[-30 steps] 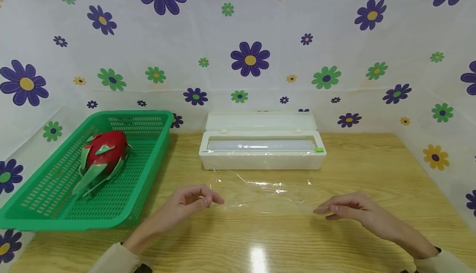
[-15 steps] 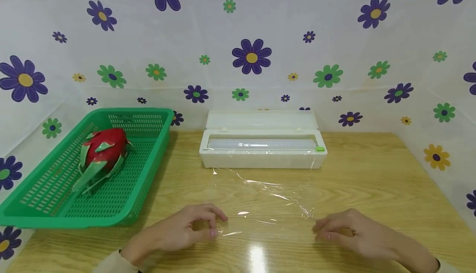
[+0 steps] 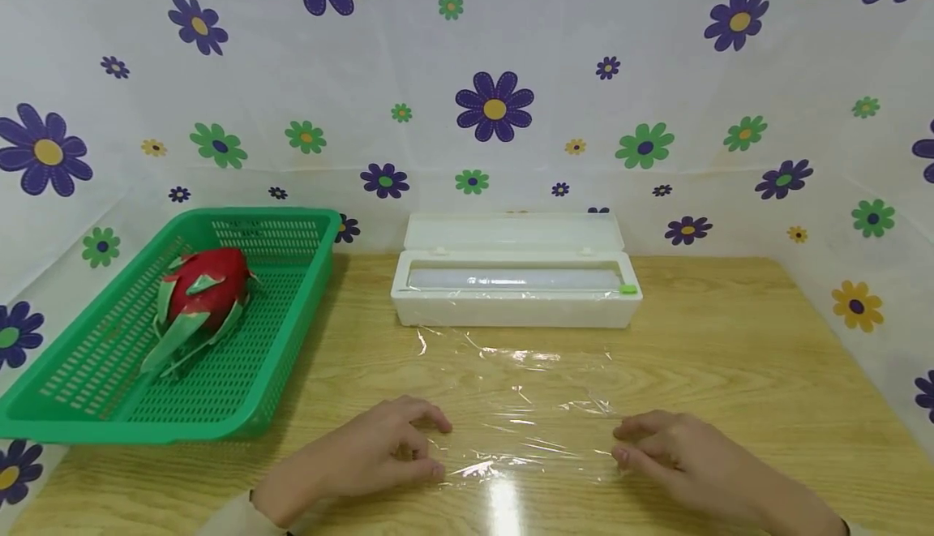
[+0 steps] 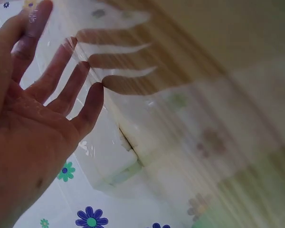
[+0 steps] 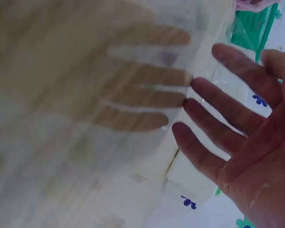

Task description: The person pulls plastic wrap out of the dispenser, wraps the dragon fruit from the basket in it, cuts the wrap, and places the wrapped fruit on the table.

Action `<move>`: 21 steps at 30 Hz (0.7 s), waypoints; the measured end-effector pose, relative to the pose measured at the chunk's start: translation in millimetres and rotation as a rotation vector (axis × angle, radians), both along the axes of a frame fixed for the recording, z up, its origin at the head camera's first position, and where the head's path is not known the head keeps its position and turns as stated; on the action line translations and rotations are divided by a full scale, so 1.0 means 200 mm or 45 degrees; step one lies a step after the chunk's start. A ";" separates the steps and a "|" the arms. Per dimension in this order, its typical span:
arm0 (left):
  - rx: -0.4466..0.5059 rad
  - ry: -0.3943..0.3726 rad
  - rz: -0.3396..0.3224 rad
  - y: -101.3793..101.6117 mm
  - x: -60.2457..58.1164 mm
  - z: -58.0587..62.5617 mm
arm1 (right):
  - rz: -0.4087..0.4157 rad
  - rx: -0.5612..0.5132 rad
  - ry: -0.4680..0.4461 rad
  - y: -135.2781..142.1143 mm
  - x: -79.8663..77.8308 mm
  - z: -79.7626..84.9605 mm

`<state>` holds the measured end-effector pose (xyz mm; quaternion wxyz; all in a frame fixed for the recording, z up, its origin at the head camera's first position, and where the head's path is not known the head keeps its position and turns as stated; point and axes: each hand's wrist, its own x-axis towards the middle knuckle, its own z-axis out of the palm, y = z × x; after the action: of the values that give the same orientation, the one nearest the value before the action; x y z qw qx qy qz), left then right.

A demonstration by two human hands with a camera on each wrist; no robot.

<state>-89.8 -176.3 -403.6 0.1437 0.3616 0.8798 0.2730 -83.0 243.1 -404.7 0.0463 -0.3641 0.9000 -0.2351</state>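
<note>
A sheet of clear cling film (image 3: 525,422) lies over the wooden table, running toward me from a white cling film dispenser (image 3: 511,310). The dispenser's lid is up and the film roll (image 3: 511,279) shows inside. My left hand (image 3: 372,451) is at the film's near left corner, fingers spread and fingertips down at the surface. In the left wrist view, shiny film passes across its thumb and forefinger (image 4: 35,28). My right hand (image 3: 686,455) is at the near right edge, its fingertips (image 5: 192,83) at the tabletop, thumb apart from the forefinger.
A green plastic basket (image 3: 292,341) stands on the left with a red dragon fruit (image 3: 212,280) in it. A small light-green cutter slider (image 3: 627,289) sits at the dispenser's right end. A flowered cloth (image 3: 540,41) hangs behind the wooden table (image 3: 730,341).
Both hands have moved toward me and down to the table. The film has stretched out longer between them and the dispenser, and now lies lower and flatter.
</note>
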 end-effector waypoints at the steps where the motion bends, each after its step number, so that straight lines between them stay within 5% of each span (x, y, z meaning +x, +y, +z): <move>1: -0.017 0.013 -0.001 0.00 0.00 0.00 | -0.014 0.004 0.029 -0.01 0.01 -0.01; 7: -0.078 0.077 -0.039 0.00 0.01 0.01 | -0.113 0.027 0.041 -0.05 0.05 -0.03; 21: -0.094 0.030 -0.028 -0.01 0.02 0.03 | -0.205 0.076 0.090 -0.07 0.10 -0.05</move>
<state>-85.7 -177.4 -397.1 0.1495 0.3687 0.8870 0.2343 -63.2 229.0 -414.4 0.0065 -0.2972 0.9340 -0.1980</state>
